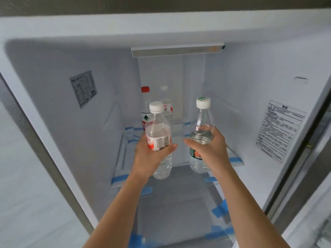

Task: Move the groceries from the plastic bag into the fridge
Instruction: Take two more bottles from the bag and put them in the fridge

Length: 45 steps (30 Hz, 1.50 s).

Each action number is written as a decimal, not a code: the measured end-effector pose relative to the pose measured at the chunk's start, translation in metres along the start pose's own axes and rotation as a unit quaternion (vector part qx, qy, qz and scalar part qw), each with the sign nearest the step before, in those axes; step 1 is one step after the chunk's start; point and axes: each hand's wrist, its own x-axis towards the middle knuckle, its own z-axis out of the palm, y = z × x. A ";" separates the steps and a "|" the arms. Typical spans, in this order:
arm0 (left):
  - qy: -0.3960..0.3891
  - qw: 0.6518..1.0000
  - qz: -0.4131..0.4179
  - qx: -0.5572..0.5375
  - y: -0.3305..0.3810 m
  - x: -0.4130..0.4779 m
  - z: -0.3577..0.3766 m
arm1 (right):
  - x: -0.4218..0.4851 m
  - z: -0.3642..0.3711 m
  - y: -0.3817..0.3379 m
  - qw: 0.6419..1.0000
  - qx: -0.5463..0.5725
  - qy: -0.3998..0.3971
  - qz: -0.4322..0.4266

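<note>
- Groceries here are two water bottles, one in each of your hands, both upright and inside the open fridge (53, 56) above the glass shelf (125, 158).
- Your left hand (150, 158) is wrapped round the red-labelled bottle (158, 138); your right hand (209, 149) is wrapped round the green-labelled bottle (201, 133), at 3 o'clock from the first.
- Two more bottles (146, 106) stand at 12 o'clock, near the back wall.
- Risk: pushing the left bottle straight in could knock those over, since it sits right in front of them.
- Risk: release either one tilted or off the shelf's front edge and it likely topples out.
- The plastic bag is out of view.
</note>
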 end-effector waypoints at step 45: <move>-0.073 0.987 0.041 0.140 -0.077 0.106 0.100 | 0.077 0.001 0.083 0.910 -0.404 0.028 0.093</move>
